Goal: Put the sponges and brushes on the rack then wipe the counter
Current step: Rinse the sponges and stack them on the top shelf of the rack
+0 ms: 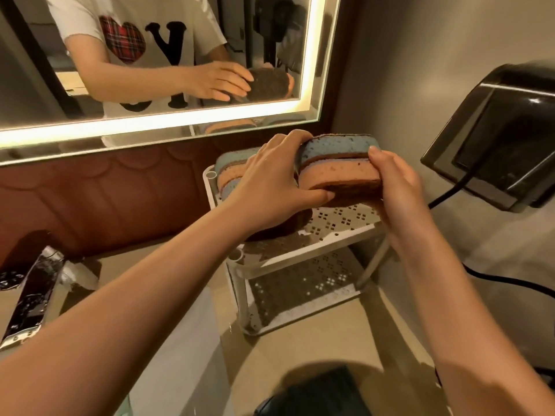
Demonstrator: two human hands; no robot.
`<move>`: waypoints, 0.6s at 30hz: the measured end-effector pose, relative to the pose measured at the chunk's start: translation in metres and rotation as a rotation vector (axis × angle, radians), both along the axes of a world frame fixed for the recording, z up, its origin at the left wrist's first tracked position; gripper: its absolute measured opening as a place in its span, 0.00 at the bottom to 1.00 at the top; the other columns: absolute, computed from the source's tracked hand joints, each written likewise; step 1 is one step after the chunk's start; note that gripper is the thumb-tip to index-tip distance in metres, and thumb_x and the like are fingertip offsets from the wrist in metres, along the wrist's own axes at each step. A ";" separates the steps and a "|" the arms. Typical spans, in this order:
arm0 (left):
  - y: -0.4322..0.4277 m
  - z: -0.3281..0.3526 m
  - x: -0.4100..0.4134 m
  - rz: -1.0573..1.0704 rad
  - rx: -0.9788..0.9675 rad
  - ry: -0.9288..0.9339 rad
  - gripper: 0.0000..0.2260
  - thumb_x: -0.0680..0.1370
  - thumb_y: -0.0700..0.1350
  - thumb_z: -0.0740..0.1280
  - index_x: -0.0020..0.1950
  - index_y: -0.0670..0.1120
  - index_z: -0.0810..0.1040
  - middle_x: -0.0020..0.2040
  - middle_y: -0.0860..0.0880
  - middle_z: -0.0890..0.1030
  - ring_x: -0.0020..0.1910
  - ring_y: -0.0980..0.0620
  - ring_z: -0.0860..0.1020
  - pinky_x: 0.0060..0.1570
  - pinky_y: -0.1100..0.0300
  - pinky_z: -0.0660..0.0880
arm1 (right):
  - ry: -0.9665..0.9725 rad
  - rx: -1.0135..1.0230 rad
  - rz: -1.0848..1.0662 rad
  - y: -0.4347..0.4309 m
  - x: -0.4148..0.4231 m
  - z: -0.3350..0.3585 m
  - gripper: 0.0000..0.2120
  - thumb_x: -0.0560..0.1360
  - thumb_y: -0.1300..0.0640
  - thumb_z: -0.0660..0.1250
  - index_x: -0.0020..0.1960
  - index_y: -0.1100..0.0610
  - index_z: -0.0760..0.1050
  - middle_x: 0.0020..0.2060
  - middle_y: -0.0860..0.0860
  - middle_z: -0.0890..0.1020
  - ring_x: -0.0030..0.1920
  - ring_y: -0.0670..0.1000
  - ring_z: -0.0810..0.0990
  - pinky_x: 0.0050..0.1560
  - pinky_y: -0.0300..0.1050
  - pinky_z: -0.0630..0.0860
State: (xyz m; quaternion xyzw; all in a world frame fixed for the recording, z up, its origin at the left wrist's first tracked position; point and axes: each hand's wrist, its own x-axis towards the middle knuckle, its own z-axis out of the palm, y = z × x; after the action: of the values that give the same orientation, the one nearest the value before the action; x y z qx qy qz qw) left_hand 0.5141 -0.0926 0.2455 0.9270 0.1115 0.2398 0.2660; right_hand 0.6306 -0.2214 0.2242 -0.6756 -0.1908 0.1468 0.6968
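A white two-tier rack (303,255) with perforated shelves stands on the beige counter (327,340) in the corner. Both hands hold a pair of stacked sponges (339,166), blue on top and orange below, each with a dark scouring face, just above the rack's top shelf. My left hand (270,184) grips their left end and my right hand (396,187) clasps their right end. More blue and orange sponges (229,172) stand on the top shelf's back left, behind my left hand. No brushes are visible.
A lit mirror (168,64) hangs behind the counter, reflecting the person. A black wall-mounted dryer (498,139) with a cord is on the right wall. A chrome tap (33,292) is at the left, and a dark object (315,394) lies near the front edge.
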 end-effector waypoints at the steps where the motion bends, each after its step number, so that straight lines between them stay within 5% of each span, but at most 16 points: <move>1: -0.001 -0.001 0.004 -0.001 0.009 -0.011 0.32 0.68 0.54 0.73 0.67 0.49 0.66 0.58 0.52 0.72 0.56 0.54 0.70 0.58 0.58 0.67 | -0.003 0.001 -0.011 0.002 0.003 0.000 0.08 0.77 0.47 0.60 0.50 0.49 0.75 0.47 0.51 0.81 0.50 0.48 0.80 0.50 0.44 0.79; 7: 0.000 -0.012 0.029 -0.013 -0.009 0.030 0.31 0.69 0.54 0.72 0.69 0.49 0.65 0.62 0.51 0.73 0.55 0.57 0.69 0.57 0.60 0.67 | -0.039 -0.128 -0.011 0.005 0.027 -0.004 0.11 0.78 0.45 0.57 0.53 0.48 0.74 0.50 0.51 0.80 0.52 0.49 0.79 0.55 0.50 0.78; 13: 0.005 -0.024 0.034 0.068 0.073 0.151 0.34 0.69 0.59 0.70 0.70 0.47 0.66 0.63 0.48 0.75 0.60 0.48 0.73 0.61 0.46 0.71 | -0.049 -0.265 0.034 0.010 0.038 -0.011 0.16 0.77 0.44 0.58 0.60 0.51 0.68 0.53 0.51 0.76 0.53 0.50 0.77 0.56 0.54 0.77; 18: 0.002 -0.023 0.035 0.106 0.113 0.202 0.35 0.70 0.57 0.70 0.73 0.48 0.60 0.66 0.46 0.73 0.63 0.46 0.71 0.63 0.47 0.68 | -0.085 -0.370 0.078 0.012 0.043 -0.012 0.14 0.78 0.44 0.55 0.57 0.52 0.64 0.48 0.49 0.74 0.53 0.50 0.76 0.56 0.52 0.76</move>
State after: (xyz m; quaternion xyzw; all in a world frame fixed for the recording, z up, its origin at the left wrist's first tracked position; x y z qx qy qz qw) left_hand 0.5493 -0.0908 0.2228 0.9528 0.1729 0.1648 0.1874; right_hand 0.6740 -0.2089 0.2125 -0.7900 -0.2158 0.1777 0.5457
